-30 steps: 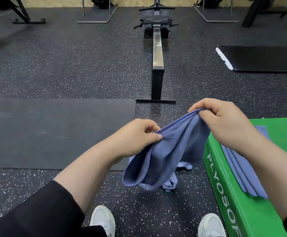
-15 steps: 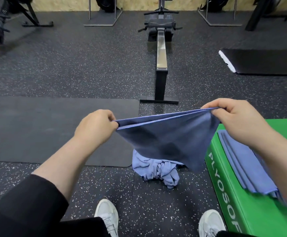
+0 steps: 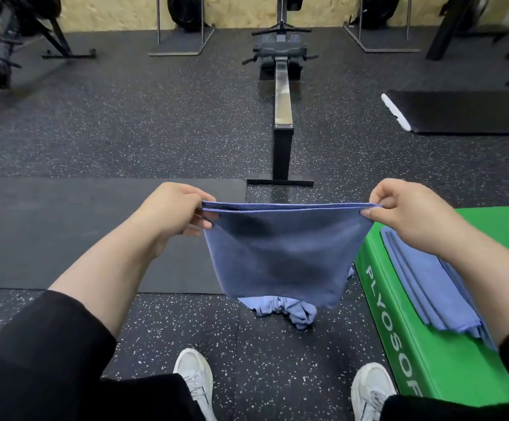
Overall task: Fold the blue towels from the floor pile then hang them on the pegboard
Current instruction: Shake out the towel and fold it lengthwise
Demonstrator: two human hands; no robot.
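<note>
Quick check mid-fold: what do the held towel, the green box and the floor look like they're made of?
Held towel: soft matte cloth, probably microfibre or terry; it drapes and shows a stitched hem.
Green box: likely vinyl-covered foam; smooth, slightly glossy skin, rounded edges, printed lettering.
Floor: seemingly rubber gym flooring; matte black with white flecks.

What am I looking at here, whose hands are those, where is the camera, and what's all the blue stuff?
The camera sits on a person's head, looking forward and down, so the hands are their own. The left hand and right hand each pinch a top corner of a doubled blue cloth towel, stretched between them in the air. Below it, a crumpled pile of blue towels lies on the speckled black rubber gym floor. At right, folded blue towels rest on a green padded box. Ahead stands a black rowing machine.
</note>
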